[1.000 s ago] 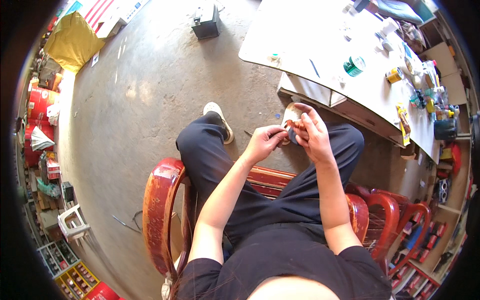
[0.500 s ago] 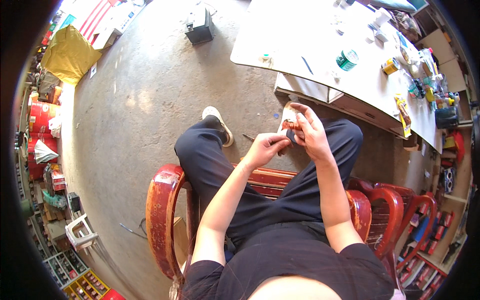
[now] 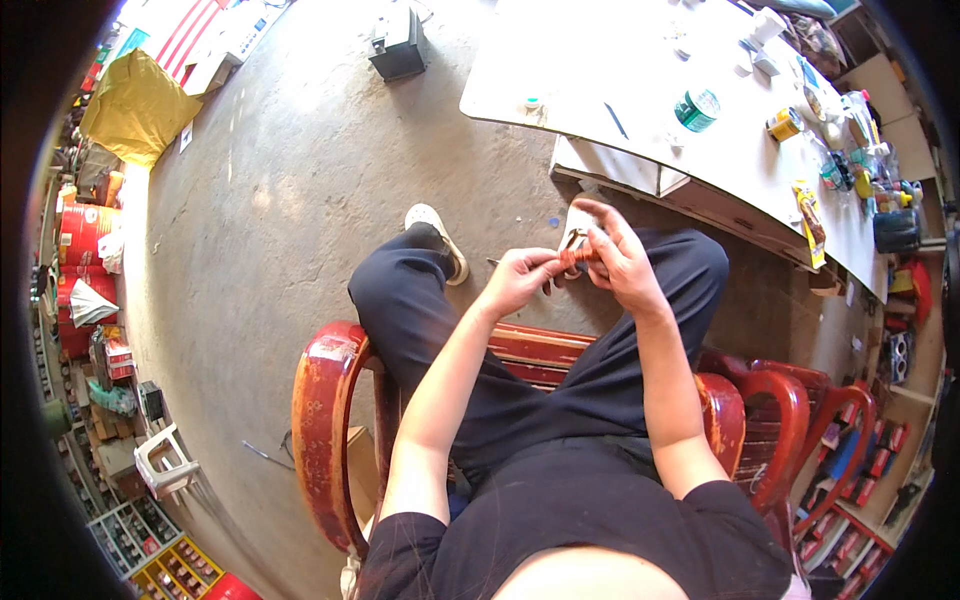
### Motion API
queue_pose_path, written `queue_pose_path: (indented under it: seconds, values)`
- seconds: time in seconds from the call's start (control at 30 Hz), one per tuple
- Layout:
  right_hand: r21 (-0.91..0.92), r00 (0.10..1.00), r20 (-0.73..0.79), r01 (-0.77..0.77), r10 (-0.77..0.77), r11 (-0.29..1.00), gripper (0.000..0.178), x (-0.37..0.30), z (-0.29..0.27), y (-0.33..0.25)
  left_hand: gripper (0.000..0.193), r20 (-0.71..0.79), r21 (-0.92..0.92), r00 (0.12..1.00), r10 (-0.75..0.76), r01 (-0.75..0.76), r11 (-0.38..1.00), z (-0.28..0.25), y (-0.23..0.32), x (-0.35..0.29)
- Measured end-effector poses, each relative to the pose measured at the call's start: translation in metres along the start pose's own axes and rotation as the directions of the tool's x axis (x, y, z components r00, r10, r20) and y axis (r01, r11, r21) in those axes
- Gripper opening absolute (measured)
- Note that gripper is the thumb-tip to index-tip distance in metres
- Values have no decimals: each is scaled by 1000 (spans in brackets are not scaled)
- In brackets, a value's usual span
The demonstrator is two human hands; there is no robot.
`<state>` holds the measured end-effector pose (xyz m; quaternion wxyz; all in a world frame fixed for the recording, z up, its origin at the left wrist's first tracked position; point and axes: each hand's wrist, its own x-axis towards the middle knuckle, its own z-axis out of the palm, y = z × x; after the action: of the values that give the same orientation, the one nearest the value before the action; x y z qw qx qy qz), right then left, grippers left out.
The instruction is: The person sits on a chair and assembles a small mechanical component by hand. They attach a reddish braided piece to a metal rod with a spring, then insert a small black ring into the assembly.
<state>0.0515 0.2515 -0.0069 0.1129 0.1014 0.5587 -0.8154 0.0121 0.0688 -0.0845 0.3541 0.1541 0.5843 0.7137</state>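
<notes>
Between my two hands, over the gap between my knees, is a small copper-orange piece (image 3: 577, 257) that looks like a wound coil; its exact kind is too small to tell. My right hand (image 3: 625, 265) grips it from the right with thumb and fingers, the index finger arched above. At its left end, my left hand (image 3: 520, 279) pinches it between thumb and fingertips. Dark bits show just below the fingers, partly hidden. Behind the hands is my right shoe (image 3: 577, 222), and my left shoe (image 3: 455, 262) rests on the concrete floor.
I sit on a worn red wooden bench (image 3: 325, 440). Ahead right, a white table (image 3: 560, 70) carries a green-labelled tub (image 3: 697, 110), a yellow can (image 3: 785, 124) and several bottles. A black box (image 3: 398, 45) stands on the floor ahead; a white plastic stool (image 3: 165, 460) is at left.
My left hand has moved slightly up and right toward the copper-orange piece, which now lies more level between both hands. The dark part beneath it shows less.
</notes>
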Motion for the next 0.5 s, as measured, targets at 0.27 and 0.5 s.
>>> queue_pose_path:
  seconds: [0.27, 0.5]
  values:
    - [-928, 879, -190, -15, -437, 372, 37, 10, -10, 22, 16, -17, 204, 996, 84, -79, 976, 0, 5, 2]
    - [-17, 996, 87, 13, -12, 1000, 39, -8, -1, -4, 15, -35, 60, 999, 4, -2, 998, -14, -3, 0]
